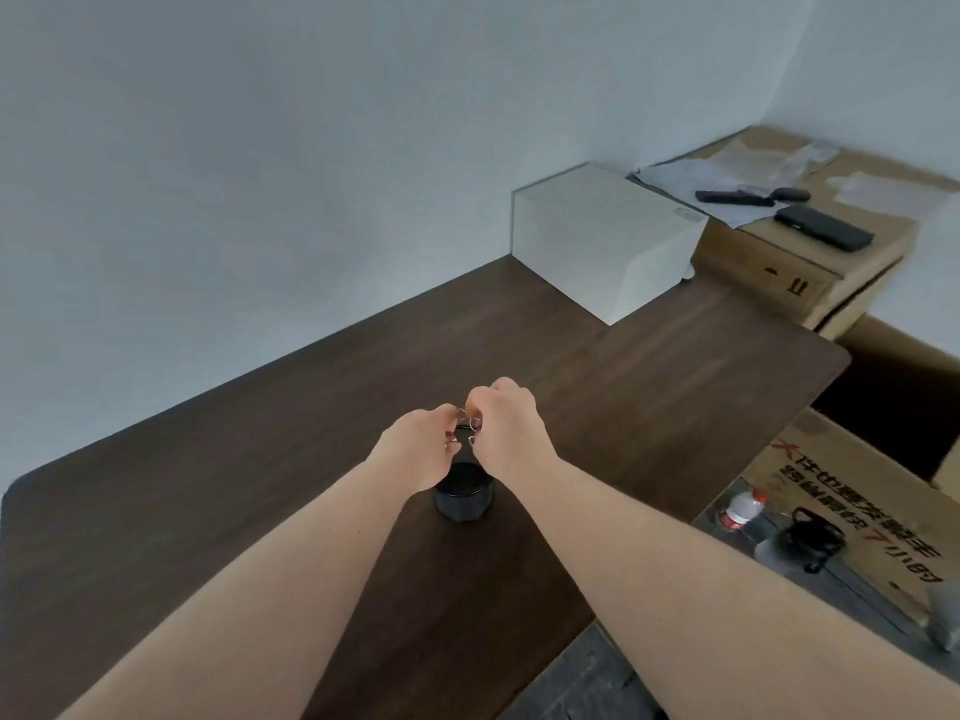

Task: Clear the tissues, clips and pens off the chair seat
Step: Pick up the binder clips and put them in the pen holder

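Note:
Both my hands meet above a black round cup [464, 495] that stands on the dark wooden table [260, 459]. My left hand [423, 446] and my right hand [506, 426] pinch small binder clips [467, 426] with wire handles between their fingertips, just over the cup's mouth. The clips are mostly hidden by my fingers. The chair seat, tissues and pens are out of view.
A white box [608, 241] stands at the table's far right corner. Behind it a cardboard box [810, 252] carries papers, a black remote and a black case. At the right, another printed carton [857, 511], a water bottle [743, 511] and a dark flask sit low.

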Action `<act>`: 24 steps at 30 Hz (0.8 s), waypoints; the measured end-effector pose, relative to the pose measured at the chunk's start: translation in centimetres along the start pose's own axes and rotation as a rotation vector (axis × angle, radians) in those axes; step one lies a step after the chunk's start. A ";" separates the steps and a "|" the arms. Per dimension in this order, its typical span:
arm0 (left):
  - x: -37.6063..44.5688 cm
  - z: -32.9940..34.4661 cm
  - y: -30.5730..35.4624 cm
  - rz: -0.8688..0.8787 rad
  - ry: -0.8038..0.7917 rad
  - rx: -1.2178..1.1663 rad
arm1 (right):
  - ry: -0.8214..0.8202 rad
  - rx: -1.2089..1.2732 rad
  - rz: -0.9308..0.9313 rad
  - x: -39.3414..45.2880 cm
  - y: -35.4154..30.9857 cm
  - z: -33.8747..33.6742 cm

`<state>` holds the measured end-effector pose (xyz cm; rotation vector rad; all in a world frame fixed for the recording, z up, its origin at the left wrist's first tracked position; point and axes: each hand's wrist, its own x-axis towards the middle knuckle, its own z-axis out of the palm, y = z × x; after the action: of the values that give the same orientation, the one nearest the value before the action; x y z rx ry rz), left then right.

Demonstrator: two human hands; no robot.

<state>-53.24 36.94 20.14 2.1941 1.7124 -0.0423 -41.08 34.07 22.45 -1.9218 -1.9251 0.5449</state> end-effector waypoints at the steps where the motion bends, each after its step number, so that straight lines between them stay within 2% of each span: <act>1: 0.1 0.1 0.0 -0.026 0.012 -0.030 | -0.018 -0.003 -0.005 0.2 0.1 0.5; 9: 0.6 1.6 0.8 -0.137 0.007 -0.083 | -0.135 0.008 -0.023 1.0 1.1 2.2; 13: 0.7 2.2 1.2 -0.155 -0.032 -0.064 | -0.169 -0.001 -0.046 1.1 1.5 2.4; 24: 0.7 2.7 1.1 -0.194 -0.014 -0.063 | -0.243 -0.030 -0.122 1.2 1.6 2.6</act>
<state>-51.44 36.60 17.73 1.9720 1.8871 -0.0521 -41.05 35.23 19.42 -1.8106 -2.1949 0.7464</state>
